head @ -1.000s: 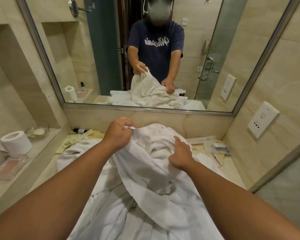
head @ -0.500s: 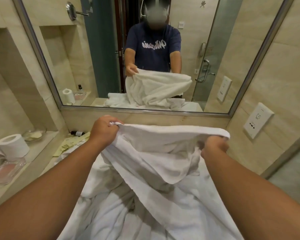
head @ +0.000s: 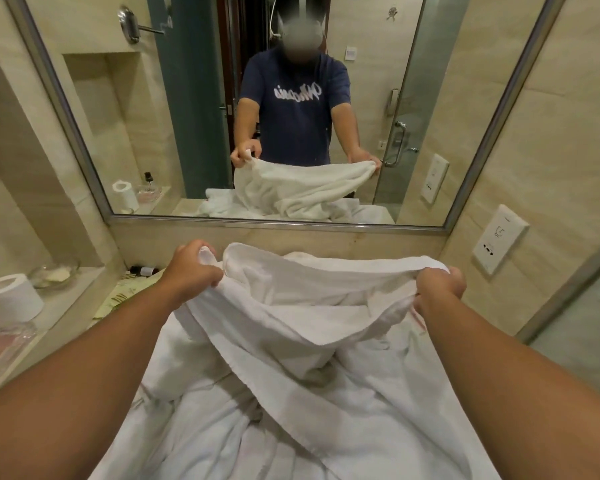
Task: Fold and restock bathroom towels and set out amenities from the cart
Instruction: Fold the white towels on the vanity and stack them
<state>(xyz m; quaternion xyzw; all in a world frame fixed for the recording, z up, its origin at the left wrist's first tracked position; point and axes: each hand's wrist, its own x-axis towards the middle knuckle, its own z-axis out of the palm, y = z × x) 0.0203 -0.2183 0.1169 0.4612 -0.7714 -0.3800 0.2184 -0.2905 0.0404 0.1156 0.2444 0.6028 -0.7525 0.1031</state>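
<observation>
A person stands at the bathroom counter and holds up a white towel (head: 309,296) by its top edge. The left hand (head: 194,268) pinches one corner, with its fingers curled tight round the cloth. The right hand (head: 439,289) grips the other corner the same way. The two hands are well apart, so the top edge runs almost straight between them. The rest of the towel hangs down in soft folds. Its bottom lies on a heap of more white cloth (head: 205,438) that covers the counter in front of the person.

Behind the towel is a big mirror (head: 291,224) on the wall. In it I see the person in a dark blue shirt, holding the same towel up by both corners.

On the left is a low shelf (head: 66,306). A roll of toilet paper (head: 9,296) stands on it. A glass dish (head: 54,273) sits just behind the roll, and a clear glass tray (head: 0,344) lies nearer to me. A small dark bottle (head: 142,270) lies by the wall, near the left hand. Beside it is a pale printed paper (head: 118,299), partly under the white cloth. On the right wall is a white socket plate (head: 499,239).
</observation>
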